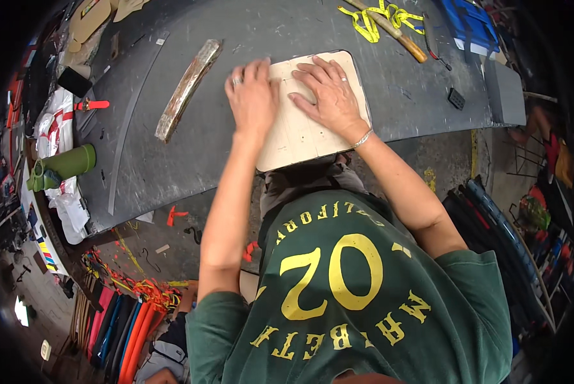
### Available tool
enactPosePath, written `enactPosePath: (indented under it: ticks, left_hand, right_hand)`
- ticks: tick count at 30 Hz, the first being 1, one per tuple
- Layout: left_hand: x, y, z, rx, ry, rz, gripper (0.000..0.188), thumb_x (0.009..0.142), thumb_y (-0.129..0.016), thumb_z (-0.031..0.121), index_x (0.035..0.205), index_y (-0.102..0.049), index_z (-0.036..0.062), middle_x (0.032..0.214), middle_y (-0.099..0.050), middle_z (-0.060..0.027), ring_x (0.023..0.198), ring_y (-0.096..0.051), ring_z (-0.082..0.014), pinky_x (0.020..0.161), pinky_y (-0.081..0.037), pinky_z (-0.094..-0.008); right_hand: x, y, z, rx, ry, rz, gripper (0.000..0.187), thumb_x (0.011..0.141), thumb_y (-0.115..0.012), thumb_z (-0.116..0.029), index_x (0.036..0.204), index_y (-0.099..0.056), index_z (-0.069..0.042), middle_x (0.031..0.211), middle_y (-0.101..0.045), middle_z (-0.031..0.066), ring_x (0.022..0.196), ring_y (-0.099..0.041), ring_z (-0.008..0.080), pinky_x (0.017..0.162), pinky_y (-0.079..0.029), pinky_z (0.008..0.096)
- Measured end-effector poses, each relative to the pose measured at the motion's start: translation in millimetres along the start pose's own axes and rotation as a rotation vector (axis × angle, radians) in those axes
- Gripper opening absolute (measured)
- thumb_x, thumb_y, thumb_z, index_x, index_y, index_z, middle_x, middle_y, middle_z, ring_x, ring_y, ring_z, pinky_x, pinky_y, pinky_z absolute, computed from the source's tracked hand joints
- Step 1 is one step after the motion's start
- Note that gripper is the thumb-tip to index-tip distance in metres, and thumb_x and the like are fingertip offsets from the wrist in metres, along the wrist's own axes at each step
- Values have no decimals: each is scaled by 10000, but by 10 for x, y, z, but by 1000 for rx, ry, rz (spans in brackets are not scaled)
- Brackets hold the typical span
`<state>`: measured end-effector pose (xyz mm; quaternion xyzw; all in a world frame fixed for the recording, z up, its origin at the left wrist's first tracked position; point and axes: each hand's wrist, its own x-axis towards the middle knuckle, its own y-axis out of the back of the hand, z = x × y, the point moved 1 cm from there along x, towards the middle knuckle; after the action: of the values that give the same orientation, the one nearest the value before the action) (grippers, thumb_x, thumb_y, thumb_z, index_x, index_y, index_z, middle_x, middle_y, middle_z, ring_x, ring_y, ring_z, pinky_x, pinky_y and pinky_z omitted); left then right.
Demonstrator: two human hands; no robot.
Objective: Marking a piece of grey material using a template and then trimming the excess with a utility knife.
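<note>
A cream-coloured board point(299, 131) with rounded corners and a dark rim lies at the near edge of the dark work surface, close to my body. Fine lines and small dark marks show on its face. My left hand point(253, 99) rests along the board's left edge, fingers stretched forward and a ring on one of them. Flat on the board's upper right part lies my right hand point(330, 96), its fingers spread and the thumb apart. Neither hand grips anything that I can see. Left of the board, a worn, shiny-wrapped bar point(189, 89) lies at a slant.
Far right are a yellow measuring tape point(367, 27), a wooden handle point(402, 41) and a small black block point(456, 98). A long thin strip point(133, 115), a green bottle point(69, 161) and a black phone-like object point(75, 82) are at left. Coloured fabric rolls point(133, 333) stand below.
</note>
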<state>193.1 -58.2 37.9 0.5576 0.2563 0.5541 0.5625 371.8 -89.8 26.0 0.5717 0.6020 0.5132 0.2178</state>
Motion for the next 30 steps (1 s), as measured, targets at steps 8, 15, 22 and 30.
enactPosePath:
  ticks: [8,15,22,30]
  left_hand:
    - [531,-104,-351,-388,48,-414,275,921,-709,313,1050,-775,78,1045,-716,-122,935,-688,-316,903,-515,-391]
    - [472,63,-632,-411,40,-146,388,932,-707,335,1207,-717,61,1198,-703,-179,1096,-670,-331,959,-505,-370]
    - [-233,559,-1806,198,351,-213,724,835,-753,573,1336,-632,65,1217,-631,-200,1131,-604,-380,974,-471,-483]
    - [-402,857,-1419,-227,409,-23,491,892,-788,367,1216,-682,13,1034,-621,-122,878,-587,-245,811,-483,-347]
  right_hand:
    - [-44,11,-7,-17,-10,-8,363,944,-654,-302,1260,-650,-123,1331,-583,81,1366,-452,317,1188,-301,488]
    - [-51,8,-4,-18,2,27,319,947,-638,-232,1247,-661,-127,1283,-587,100,1352,-468,317,1176,-317,477]
    - [-70,-43,39,3,0,44,322,981,-591,-257,1266,-660,-125,1297,-587,97,1371,-456,307,1188,-303,481]
    - [-68,-83,60,11,-6,4,377,1021,-507,-316,1314,-643,-121,1345,-569,118,1394,-425,314,1208,-263,483]
